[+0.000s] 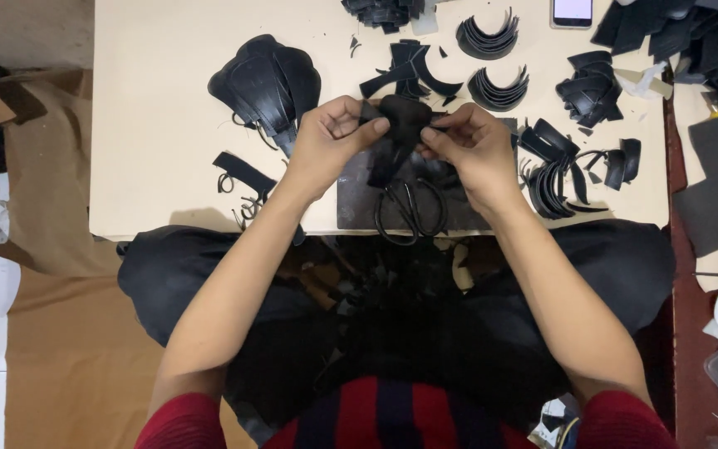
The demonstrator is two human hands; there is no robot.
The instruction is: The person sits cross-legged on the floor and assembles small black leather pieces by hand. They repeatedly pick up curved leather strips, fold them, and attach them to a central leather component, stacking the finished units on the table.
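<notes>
Both hands pinched together on black leather piece (399, 125), left hand (330, 137), right hand (471, 145), scissors (411, 209) below

**Even overhead light, dark pieces losing detail**

Soft, fairly bright light is falling from above onto the pale table (151, 125), giving only faint, short shadows beside the black cut pieces (268, 83). No strong glare is showing, though the phone screen (572, 10) at the top edge is blowing out white. The black material and the lap below are sinking into near-featureless dark. Focus is holding across the centre; the corners are softening slightly.
</notes>
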